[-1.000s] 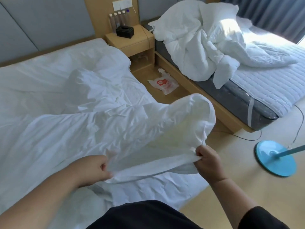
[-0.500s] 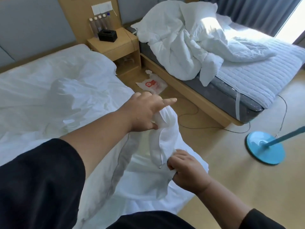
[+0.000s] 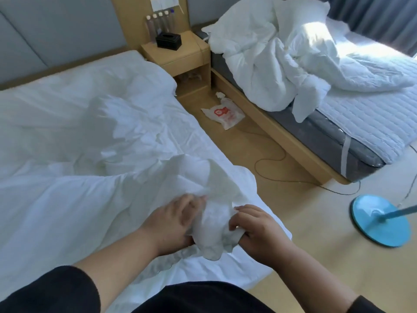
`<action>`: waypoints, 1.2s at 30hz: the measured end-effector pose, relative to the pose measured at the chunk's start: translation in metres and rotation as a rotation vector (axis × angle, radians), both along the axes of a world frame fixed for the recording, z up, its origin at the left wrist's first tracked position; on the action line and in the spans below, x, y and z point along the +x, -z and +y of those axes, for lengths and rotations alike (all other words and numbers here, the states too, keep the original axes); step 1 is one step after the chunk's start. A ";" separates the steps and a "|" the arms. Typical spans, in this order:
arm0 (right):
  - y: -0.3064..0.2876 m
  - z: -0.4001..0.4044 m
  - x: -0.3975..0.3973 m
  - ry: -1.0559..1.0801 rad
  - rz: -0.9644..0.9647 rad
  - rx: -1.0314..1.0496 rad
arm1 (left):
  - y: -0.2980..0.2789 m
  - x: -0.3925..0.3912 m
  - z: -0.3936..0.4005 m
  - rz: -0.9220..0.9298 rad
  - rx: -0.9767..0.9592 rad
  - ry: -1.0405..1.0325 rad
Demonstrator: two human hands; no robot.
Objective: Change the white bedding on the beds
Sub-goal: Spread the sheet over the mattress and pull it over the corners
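Note:
A white duvet cover [image 3: 90,136] lies crumpled across the near bed on the left. Its near right corner [image 3: 212,227] is bunched into a wad between both hands at the bed's foot edge. My left hand [image 3: 173,222] grips the wad from the left, fingers wrapped into the cloth. My right hand [image 3: 255,229] grips it from the right with curled fingers. On the far bed a heap of white bedding [image 3: 277,55] lies over a quilted mattress pad [image 3: 370,114].
A wooden nightstand [image 3: 180,55] with a black tissue box [image 3: 168,41] stands between the beds. A plastic bag [image 3: 223,115] and a black cable [image 3: 282,159] lie on the wood floor in the aisle. A blue round stand base [image 3: 381,220] sits at right.
My left hand dropped from its raised reach and came down beside my right hand. The lifted cover corner is now gathered into a tight wad between both hands.

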State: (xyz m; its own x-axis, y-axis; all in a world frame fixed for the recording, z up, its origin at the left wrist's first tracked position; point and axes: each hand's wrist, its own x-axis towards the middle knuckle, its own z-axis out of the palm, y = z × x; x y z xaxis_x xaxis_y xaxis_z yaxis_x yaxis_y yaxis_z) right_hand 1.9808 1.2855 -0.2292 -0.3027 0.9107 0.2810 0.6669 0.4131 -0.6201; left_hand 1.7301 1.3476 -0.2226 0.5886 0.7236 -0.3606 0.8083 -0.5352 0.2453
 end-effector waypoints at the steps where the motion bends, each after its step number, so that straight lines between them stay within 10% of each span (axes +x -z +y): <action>1: -0.002 0.002 -0.005 -0.050 -0.009 0.006 | -0.003 -0.002 -0.001 -0.040 0.030 0.002; 11: -0.058 -0.015 -0.076 -0.412 -0.039 0.253 | -0.037 -0.003 0.005 -0.281 0.067 -0.498; 16: -0.090 -0.030 -0.086 -0.244 -0.120 0.266 | -0.055 0.023 -0.018 -0.191 -0.148 -0.261; 20: -0.105 -0.057 -0.059 -0.114 -0.270 0.124 | -0.060 -0.003 -0.051 -0.629 -0.382 -0.139; 26: -0.110 -0.099 -0.063 -0.013 -0.427 0.026 | -0.037 -0.071 -0.064 -0.609 0.547 -0.223; 30: -0.117 -0.098 -0.070 -0.069 -0.488 0.008 | -0.042 -0.098 -0.035 -0.605 0.090 -0.649; 36: -0.103 -0.055 -0.041 0.017 -0.447 0.077 | -0.038 -0.039 -0.041 -0.607 -0.167 -0.605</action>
State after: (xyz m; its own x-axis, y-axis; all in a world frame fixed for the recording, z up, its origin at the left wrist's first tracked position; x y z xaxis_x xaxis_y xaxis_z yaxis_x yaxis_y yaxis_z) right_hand 1.9394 1.2304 -0.1262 -0.3948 0.8983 0.1929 0.8695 0.4331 -0.2373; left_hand 1.6910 1.3063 -0.1846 0.2449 0.9396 -0.2390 0.6465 0.0255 0.7625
